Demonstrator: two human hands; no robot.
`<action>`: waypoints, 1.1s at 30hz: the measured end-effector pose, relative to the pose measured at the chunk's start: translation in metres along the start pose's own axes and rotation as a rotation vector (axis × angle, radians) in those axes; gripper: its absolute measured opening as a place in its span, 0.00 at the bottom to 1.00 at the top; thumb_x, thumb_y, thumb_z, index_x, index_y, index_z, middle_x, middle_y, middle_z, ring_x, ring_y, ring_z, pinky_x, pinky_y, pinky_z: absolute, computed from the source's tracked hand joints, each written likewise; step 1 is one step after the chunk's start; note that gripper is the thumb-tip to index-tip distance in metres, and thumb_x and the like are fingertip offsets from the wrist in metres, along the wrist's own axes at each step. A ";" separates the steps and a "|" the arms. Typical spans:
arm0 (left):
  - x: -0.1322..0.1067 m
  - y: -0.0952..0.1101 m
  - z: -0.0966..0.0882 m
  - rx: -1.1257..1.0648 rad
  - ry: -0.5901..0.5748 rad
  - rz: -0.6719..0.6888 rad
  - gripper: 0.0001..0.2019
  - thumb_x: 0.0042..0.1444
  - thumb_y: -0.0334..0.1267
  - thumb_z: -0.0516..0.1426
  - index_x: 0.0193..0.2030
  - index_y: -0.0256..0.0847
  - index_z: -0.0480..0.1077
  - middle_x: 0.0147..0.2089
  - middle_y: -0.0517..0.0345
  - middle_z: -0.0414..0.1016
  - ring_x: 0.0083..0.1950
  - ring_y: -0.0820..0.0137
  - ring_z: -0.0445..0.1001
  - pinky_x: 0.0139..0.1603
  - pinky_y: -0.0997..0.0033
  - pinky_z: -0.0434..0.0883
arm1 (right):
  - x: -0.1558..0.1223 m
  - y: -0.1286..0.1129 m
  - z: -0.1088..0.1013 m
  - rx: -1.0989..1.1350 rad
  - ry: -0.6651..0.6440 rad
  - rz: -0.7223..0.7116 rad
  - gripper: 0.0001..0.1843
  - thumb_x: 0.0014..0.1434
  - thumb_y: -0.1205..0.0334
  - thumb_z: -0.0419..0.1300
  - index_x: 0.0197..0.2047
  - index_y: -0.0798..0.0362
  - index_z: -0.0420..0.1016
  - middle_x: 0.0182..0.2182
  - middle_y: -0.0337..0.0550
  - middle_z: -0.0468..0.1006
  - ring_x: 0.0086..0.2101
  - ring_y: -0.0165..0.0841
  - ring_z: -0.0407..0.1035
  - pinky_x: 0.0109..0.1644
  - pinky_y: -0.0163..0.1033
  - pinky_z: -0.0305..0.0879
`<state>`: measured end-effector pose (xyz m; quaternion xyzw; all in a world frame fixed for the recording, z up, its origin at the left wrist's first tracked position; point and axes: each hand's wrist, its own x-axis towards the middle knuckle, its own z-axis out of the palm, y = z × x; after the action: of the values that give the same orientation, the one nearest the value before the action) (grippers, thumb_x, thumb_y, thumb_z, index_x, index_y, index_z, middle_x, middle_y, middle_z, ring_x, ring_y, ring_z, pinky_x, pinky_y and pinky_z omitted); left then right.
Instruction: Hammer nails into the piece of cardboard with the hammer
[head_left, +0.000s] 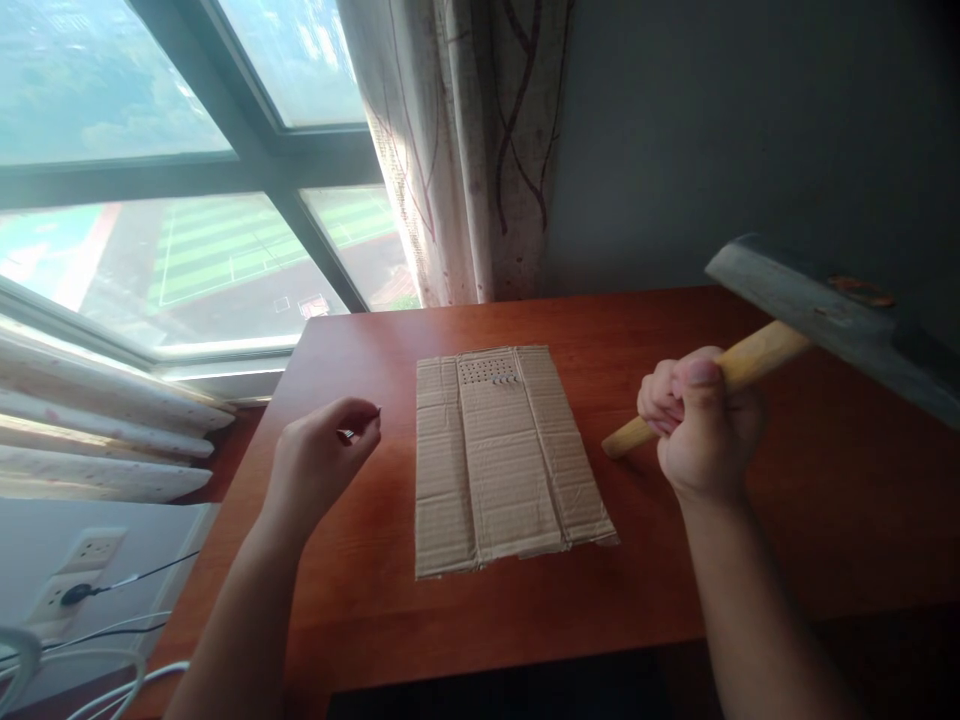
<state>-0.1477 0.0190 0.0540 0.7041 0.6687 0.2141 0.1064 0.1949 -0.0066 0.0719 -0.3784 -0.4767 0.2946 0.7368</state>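
Note:
My right hand (701, 425) is wrapped around the wooden handle of a hammer (765, 352), raised above the right part of the table. The hammer's heavy grey metal head points up and to the right, its far end close to the picture's edge. Thumb and forefinger of my left hand (326, 455) are pinched on a small dark nail (379, 412), mostly hidden by the fingertips. Between my hands a creased sheet of cardboard (510, 470) lies flat. Near its far edge are rows of small dark dots, and beside them a short row of nails (506, 380) sticks up.
The reddish-brown wooden table (360, 560) extends beneath both arms. A window (225, 240) and a patterned curtain (465, 150) stand behind it, with a dark wall (712, 130) to the right. At lower left are a wall socket (75, 575) with a plug and several cables (112, 660).

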 end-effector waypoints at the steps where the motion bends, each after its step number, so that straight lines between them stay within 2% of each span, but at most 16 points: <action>1: 0.002 0.006 -0.001 -0.146 0.017 0.007 0.09 0.55 0.44 0.59 0.37 0.42 0.75 0.33 0.58 0.78 0.33 0.68 0.75 0.35 0.70 0.69 | 0.000 0.000 0.000 -0.006 0.002 -0.001 0.23 0.64 0.52 0.61 0.23 0.50 0.56 0.15 0.29 0.52 0.15 0.22 0.47 0.18 0.33 0.41; 3: 0.007 0.020 -0.003 -0.386 0.037 0.033 0.10 0.53 0.44 0.62 0.37 0.41 0.75 0.33 0.59 0.78 0.32 0.70 0.75 0.34 0.72 0.70 | 0.000 0.000 0.000 -0.015 0.005 -0.003 0.23 0.64 0.52 0.61 0.23 0.50 0.56 0.15 0.28 0.51 0.14 0.22 0.47 0.17 0.33 0.41; 6: 0.019 0.044 0.000 -0.575 0.017 0.124 0.09 0.51 0.42 0.64 0.36 0.39 0.75 0.33 0.57 0.79 0.33 0.71 0.75 0.34 0.73 0.71 | 0.000 0.001 0.000 0.004 0.000 -0.010 0.23 0.64 0.53 0.61 0.24 0.51 0.56 0.15 0.28 0.52 0.14 0.21 0.47 0.17 0.32 0.41; 10: 0.039 0.071 0.016 -0.646 -0.036 0.247 0.06 0.53 0.38 0.63 0.36 0.39 0.76 0.33 0.56 0.80 0.33 0.72 0.75 0.33 0.73 0.70 | -0.001 0.002 0.000 0.039 -0.007 -0.017 0.22 0.65 0.56 0.60 0.24 0.51 0.56 0.15 0.28 0.52 0.15 0.21 0.47 0.17 0.32 0.42; 13: 0.048 0.083 0.029 -0.633 -0.050 0.289 0.04 0.53 0.35 0.62 0.35 0.39 0.76 0.33 0.56 0.80 0.31 0.72 0.74 0.32 0.73 0.70 | -0.001 0.002 -0.001 0.047 -0.002 -0.016 0.22 0.66 0.57 0.60 0.24 0.51 0.57 0.15 0.28 0.52 0.15 0.21 0.47 0.17 0.32 0.42; 20: 0.049 0.089 0.035 -0.501 -0.037 0.329 0.04 0.53 0.33 0.61 0.35 0.39 0.78 0.31 0.59 0.80 0.28 0.76 0.71 0.31 0.74 0.69 | -0.001 0.002 -0.002 0.035 -0.002 -0.012 0.22 0.65 0.56 0.60 0.23 0.51 0.56 0.15 0.28 0.52 0.15 0.21 0.47 0.18 0.32 0.42; 33: 0.049 0.088 0.037 -0.476 -0.014 0.350 0.03 0.54 0.34 0.62 0.35 0.39 0.78 0.30 0.59 0.80 0.27 0.75 0.72 0.30 0.75 0.69 | 0.000 0.000 -0.001 -0.003 0.000 -0.010 0.23 0.65 0.54 0.60 0.23 0.51 0.55 0.15 0.28 0.51 0.14 0.21 0.47 0.17 0.32 0.41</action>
<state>-0.0513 0.0652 0.0672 0.7654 0.4673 0.3751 0.2346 0.1958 -0.0068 0.0712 -0.3769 -0.4790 0.2904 0.7377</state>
